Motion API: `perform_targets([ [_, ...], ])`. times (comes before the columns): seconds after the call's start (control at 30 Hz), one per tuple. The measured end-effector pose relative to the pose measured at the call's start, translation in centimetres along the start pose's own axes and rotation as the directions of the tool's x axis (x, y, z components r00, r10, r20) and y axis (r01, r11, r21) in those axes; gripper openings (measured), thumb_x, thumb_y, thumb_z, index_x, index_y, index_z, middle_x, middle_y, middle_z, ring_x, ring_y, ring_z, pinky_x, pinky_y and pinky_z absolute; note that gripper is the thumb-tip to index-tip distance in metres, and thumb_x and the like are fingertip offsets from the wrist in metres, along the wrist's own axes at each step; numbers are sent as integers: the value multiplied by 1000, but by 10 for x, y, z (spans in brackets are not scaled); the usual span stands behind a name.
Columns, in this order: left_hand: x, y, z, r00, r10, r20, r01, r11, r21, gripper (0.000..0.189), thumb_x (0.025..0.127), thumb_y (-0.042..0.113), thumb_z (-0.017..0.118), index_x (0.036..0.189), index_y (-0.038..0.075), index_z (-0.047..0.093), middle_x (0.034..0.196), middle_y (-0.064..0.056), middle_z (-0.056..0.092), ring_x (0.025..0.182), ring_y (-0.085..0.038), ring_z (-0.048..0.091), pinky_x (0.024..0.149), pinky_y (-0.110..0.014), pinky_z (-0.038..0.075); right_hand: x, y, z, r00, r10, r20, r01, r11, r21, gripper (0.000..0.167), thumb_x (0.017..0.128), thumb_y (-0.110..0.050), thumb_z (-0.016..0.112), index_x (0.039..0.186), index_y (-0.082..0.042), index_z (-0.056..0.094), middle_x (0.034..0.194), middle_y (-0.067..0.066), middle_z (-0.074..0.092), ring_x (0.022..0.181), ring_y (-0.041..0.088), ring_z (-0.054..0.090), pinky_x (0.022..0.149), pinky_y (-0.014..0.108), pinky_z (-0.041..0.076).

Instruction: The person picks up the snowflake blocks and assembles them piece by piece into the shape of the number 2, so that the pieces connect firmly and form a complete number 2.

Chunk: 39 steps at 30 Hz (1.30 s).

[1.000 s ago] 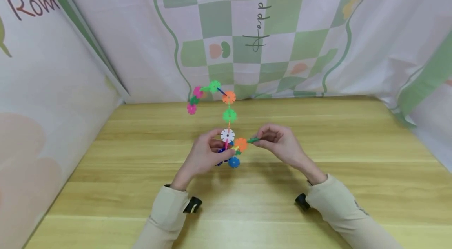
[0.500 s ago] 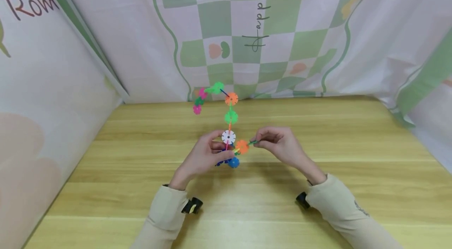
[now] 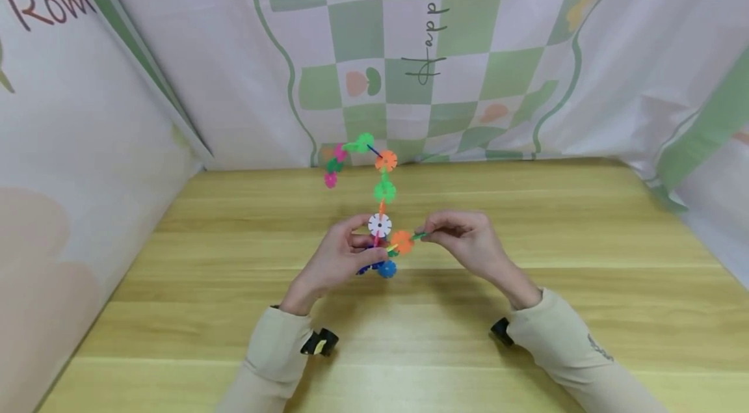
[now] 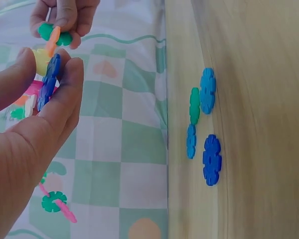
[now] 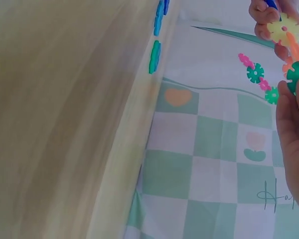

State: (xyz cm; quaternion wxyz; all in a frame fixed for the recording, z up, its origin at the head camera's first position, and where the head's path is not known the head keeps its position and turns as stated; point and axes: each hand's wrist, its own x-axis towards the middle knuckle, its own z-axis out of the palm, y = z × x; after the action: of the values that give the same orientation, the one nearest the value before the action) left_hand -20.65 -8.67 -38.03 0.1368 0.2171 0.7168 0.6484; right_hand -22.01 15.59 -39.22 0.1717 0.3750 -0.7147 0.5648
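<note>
A chain of interlocked snowflake building discs hangs between the hands. The left hand (image 3: 339, 257) grips it below a white disc (image 3: 380, 225); the left wrist view shows a dark blue disc (image 4: 49, 82) between its thumb and fingers, beside a yellow disc (image 5: 284, 30). From the yellow one an orange disc (image 3: 402, 242) leads to a green disc (image 5: 295, 74), whose edge the right hand (image 3: 468, 240) pinches between thumb and fingertips. Above the left hand, the chain rises through green and orange discs, then bends left to a pink disc (image 3: 330, 180) at its free end.
Several loose discs, among them a dark blue disc (image 4: 212, 160), a light blue disc (image 4: 208, 91) and a small green disc (image 4: 195, 105), lie on the wooden table (image 3: 526, 348). A patterned curtain (image 3: 468, 75) stands along the table's back edge.
The upper, bent end of the chain has shifted slightly to the right. The right hand has come down a little, and both hands keep their hold on the discs.
</note>
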Motion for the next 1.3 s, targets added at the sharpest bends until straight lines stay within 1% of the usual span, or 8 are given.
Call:
perform_targets([
  [0.13,0,1,1,1000,-9,-6,9,1000,-4,41,90,-5,63,128,-1,51,91,-20,68,71,-18,58,52,-21,34,0,-1,-1,1000,-16,8,16,1000,-12,26,73,28,64,82,3,68,81,19,69,73,7,67,57,21,53],
  [0.27,0,2,3,1000,1,4,-1,1000,-10,41,89,-5,63,129,-3,50,94,-25,67,78,-20,63,63,-25,46,1,-2,-2,999,-42,18,43,999,-33,26,72,28,64,81,3,68,80,19,69,77,6,68,59,21,54],
  [0.43,0,1,4,1000,7,11,-7,1000,-11,45,89,-5,63,131,-4,47,99,-31,66,83,-20,66,70,-29,51,3,-2,-3,992,-127,27,128,990,-57,29,69,30,65,81,5,69,79,19,69,79,9,69,66,20,55],
  [0.8,1,0,6,1000,11,10,-11,1000,-14,44,89,-7,62,131,-4,48,101,-31,65,84,-16,68,71,-29,52,8,-4,-2,942,-324,82,334,912,-237,35,61,27,73,82,-1,72,78,12,72,70,21,70,69,20,54],
  [0.9,-1,2,6,1000,3,-6,-3,1000,-2,44,89,-5,64,130,-1,49,101,-29,65,86,-19,67,72,-31,51,8,-4,0,940,-333,74,341,907,-248,35,61,27,74,82,-1,72,78,11,72,69,21,70,68,20,55],
  [1.07,-3,4,4,999,-1,-48,2,999,37,47,88,1,68,131,2,50,105,-23,67,98,-25,66,76,-33,52,8,-5,1,952,-299,62,305,916,-262,35,62,26,74,81,-3,71,84,12,73,75,23,71,72,19,54],
  [1.2,-3,6,5,997,-5,-77,10,997,72,48,87,5,71,131,5,51,105,-18,68,97,-22,67,73,-30,53,7,-6,3,959,-281,42,281,920,-272,34,63,25,74,79,-5,68,90,15,72,83,28,70,78,18,53],
  [1.3,-3,8,7,996,-5,-93,13,996,89,47,86,5,71,129,5,52,104,-16,68,95,-21,67,75,-36,56,6,-6,3,964,-265,20,261,926,-273,33,62,24,76,79,-4,67,93,17,71,87,29,69,81,18,52],
])
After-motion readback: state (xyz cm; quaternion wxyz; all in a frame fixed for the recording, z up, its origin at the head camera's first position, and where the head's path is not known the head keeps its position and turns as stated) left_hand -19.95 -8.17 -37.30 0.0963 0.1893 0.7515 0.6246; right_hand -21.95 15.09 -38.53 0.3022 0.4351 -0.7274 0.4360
